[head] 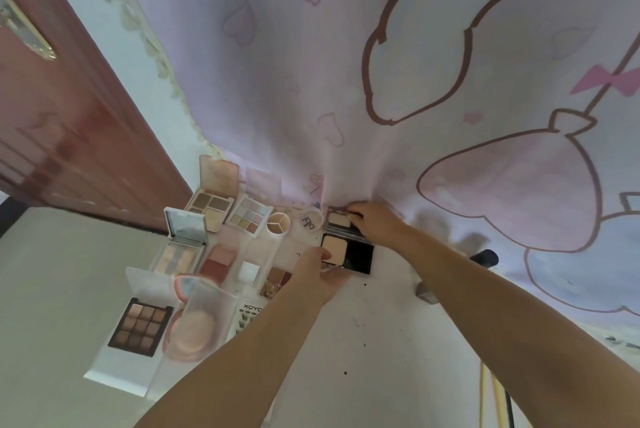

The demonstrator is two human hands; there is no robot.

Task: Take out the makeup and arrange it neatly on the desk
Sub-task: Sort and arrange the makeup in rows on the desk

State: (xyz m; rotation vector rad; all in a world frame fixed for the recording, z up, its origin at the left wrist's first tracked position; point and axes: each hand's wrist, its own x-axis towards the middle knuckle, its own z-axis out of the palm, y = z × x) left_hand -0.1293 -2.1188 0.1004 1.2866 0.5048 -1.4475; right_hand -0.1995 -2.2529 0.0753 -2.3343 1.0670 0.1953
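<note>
reaching out over the white desk (381,323), both bare arms stretch toward the middle of the frame. the left hand (320,275) curls its fingers on the near edge of a black powder compact (348,254), which lies open and flat with a pale square of powder on its left side. the right hand (372,223) sits just above it in the frame, its fingers bent over the raised lid of that compact (341,221), right against the pink curtain (346,64). i cannot tell how tight that hand holds.

left of the hands, lots of makeup sits close together. a little round pot with three colours (278,224) is beside a white round lid (310,218). further left stand a pastel eyeshadow palette (250,215) and a brown eyeshadow palette (209,204), both with lids up. a mirror palette (180,244) stands left of a pink blush (218,261). in the lower left of the frame, a dark nine-colour palette (140,327) lies next to a round pink powder puff case (188,332). a clear box (207,306) tilts over that case.

a red-brown door (69,133) fills the upper left of the frame.
</note>
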